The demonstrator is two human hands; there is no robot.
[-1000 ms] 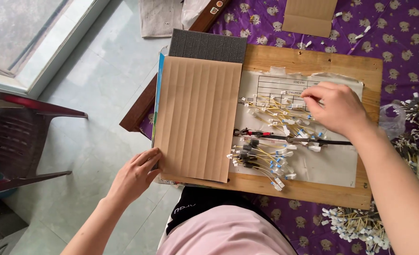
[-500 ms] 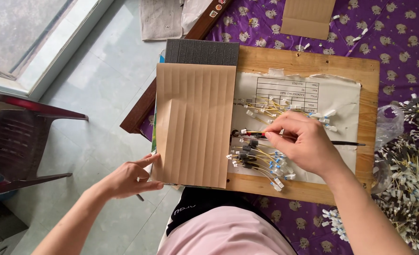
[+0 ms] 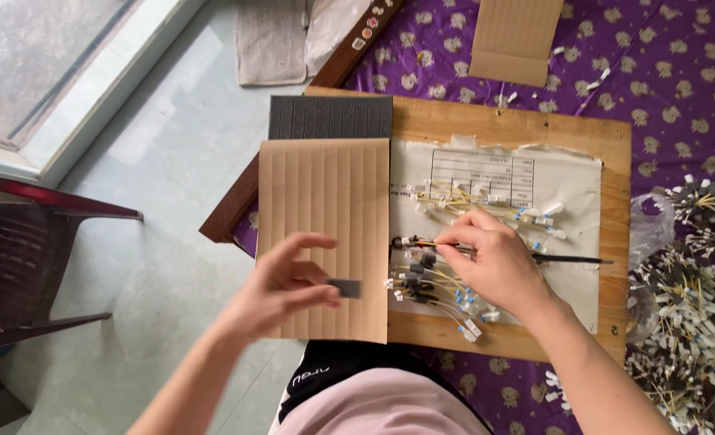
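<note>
Two hands sort small wired parts on a wooden board

The left hand (image 3: 281, 286) pinches a small grey block (image 3: 344, 287) between thumb and fingertips — its grip is clamped on the block, held up over the ribbed brown cardboard sheet (image 3: 325, 217) so the block stays easy to see. The right hand (image 3: 498, 262) rests on the pile of thin yellow wires with little plugs (image 3: 434, 282), its fingers pressed together on one wire near a thin black rod (image 3: 571, 258). The wires lie on a white paper sheet (image 3: 567, 193), which keeps them together on the wooden board (image 3: 527, 129). More wired parts (image 3: 688, 306) wait in heaps on the purple flowered cloth (image 3: 680, 72), close by the right arm.
</note>
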